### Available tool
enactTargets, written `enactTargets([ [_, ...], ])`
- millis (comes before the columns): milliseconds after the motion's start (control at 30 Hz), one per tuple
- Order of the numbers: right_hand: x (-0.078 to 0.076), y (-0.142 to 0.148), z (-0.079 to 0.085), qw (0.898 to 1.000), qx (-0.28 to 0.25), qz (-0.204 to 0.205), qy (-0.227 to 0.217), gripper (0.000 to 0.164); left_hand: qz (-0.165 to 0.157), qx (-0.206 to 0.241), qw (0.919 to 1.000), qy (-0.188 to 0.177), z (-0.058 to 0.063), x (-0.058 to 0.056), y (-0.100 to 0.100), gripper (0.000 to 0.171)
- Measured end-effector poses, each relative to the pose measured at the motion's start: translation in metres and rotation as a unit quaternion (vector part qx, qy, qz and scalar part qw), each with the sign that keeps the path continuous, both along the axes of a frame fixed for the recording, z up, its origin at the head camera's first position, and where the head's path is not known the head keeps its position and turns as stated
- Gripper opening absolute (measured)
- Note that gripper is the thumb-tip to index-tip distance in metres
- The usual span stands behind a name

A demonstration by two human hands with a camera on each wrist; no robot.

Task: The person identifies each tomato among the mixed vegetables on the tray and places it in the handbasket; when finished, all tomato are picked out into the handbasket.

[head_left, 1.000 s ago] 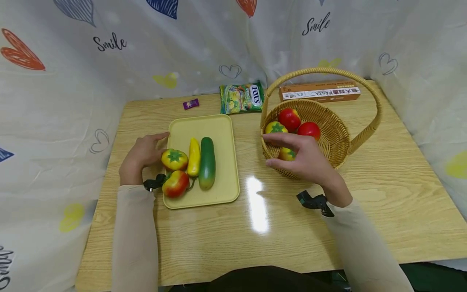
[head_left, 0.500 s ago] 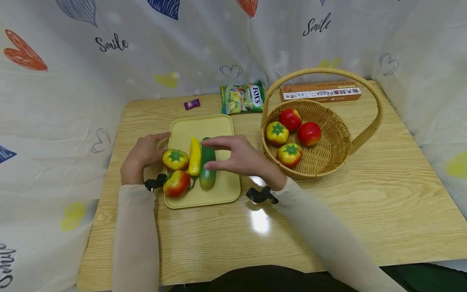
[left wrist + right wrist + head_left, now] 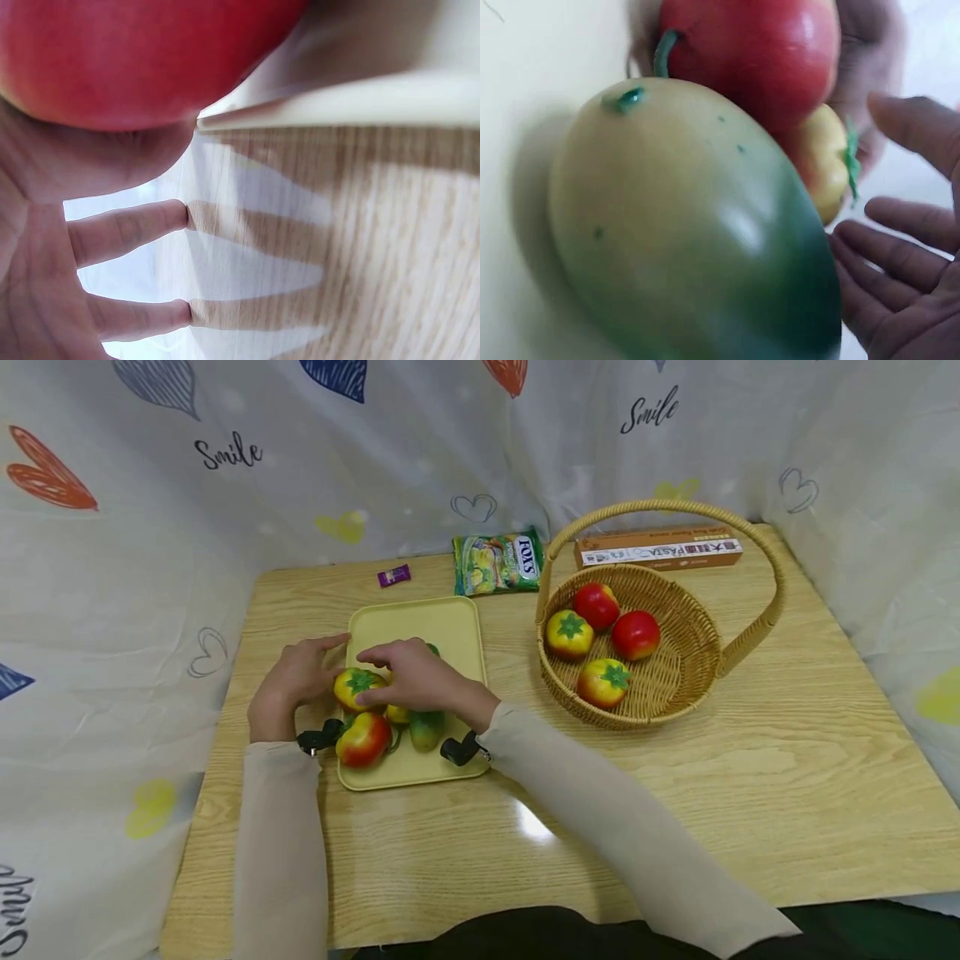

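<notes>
My left hand (image 3: 288, 685) rests at the left edge of the yellow tray (image 3: 457, 627), fingers extended toward the tabletop in the left wrist view. My right hand (image 3: 420, 675) hovers over the tray, thumb and fingers spread about a yellow-red toy fruit with a green star-shaped top (image 3: 354, 687). In the right wrist view a gap shows between the thumb and that fruit (image 3: 825, 172). Below it lies a red-yellow apple-like fruit (image 3: 363, 740). A green cucumber-like vegetable (image 3: 426, 732) and a yellow pepper-like one (image 3: 397, 715) are partly hidden under the right hand.
A wicker basket (image 3: 686, 660) with a tall handle stands at right, holding several red and yellow-red fruits (image 3: 636, 635). Behind are a FOX'S candy bag (image 3: 497, 562), a small purple packet (image 3: 393, 576) and a pasta box (image 3: 660, 549).
My right hand has moved left from above the basket to the fruit on the tray. The front fruit in the basket has rolled slightly right. My left hand stays in place.
</notes>
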State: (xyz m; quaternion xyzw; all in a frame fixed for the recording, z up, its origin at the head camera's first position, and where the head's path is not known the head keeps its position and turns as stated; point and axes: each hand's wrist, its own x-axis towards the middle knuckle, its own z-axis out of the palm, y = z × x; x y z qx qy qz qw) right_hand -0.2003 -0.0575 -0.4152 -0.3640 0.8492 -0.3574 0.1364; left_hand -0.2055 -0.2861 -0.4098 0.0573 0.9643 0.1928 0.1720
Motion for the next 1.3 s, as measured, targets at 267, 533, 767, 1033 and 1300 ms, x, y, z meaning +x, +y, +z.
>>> enactTargets([
  [267,0.001,-0.020,0.001,0.995,0.081,0.020,0.055,0.055,0.006,0.008,0.9999,-0.008,0.001,0.000,0.000,0.061],
  [533,0.008,-0.003,0.008,0.999,0.017,0.005,0.040,0.056,0.012,0.012,0.9998,-0.010,0.000,0.001,0.000,0.061],
  [767,0.028,0.042,0.024,0.997,-0.070,-0.020,0.026,0.054,-0.001,0.012,0.9999,0.001,-0.001,0.001,-0.001,0.064],
  [1033,0.057,0.120,0.041,0.984,-0.169,-0.020,-0.052,0.051,-0.006,0.014,0.9999,0.008,-0.001,0.001,0.001,0.066],
  [1300,0.070,0.205,0.044,0.976,-0.190,-0.082,-0.067,0.054,0.000,0.012,0.9999,0.005,0.000,0.001,0.001,0.066],
])
